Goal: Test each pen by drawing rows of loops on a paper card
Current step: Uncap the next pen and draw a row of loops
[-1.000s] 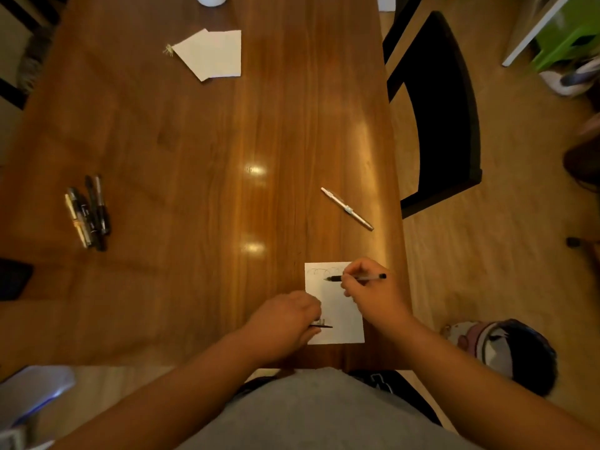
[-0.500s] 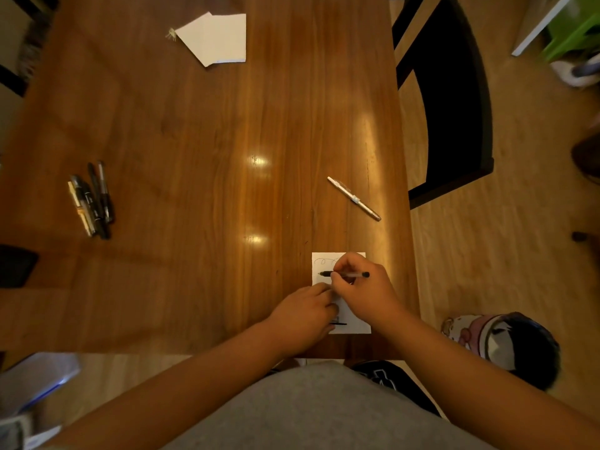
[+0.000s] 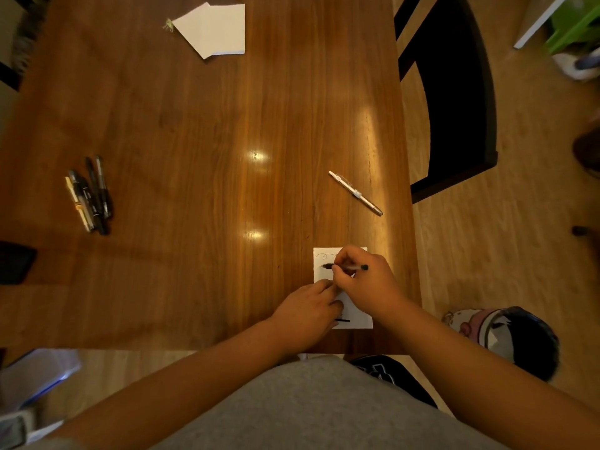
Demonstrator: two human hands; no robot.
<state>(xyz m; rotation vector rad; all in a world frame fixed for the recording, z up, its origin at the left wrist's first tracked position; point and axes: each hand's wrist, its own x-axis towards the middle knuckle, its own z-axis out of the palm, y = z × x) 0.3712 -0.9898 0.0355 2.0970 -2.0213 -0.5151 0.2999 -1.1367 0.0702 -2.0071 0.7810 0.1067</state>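
Drawing loops on the paper card (image 3: 322, 273).
Your right hand (image 3: 363, 280) is pinching the pen (image 3: 328, 266), left hand (image 3: 308, 310) resting on the card, grip unclear; next, extend the row.

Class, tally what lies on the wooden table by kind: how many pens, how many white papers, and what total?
Pens: 7 (black pen in the right hand, silver pen, about 5 in the pen cluster, where overlap makes the count unsure)
White papers: 3 (card, 2 overlapping sheets)
Total: 10
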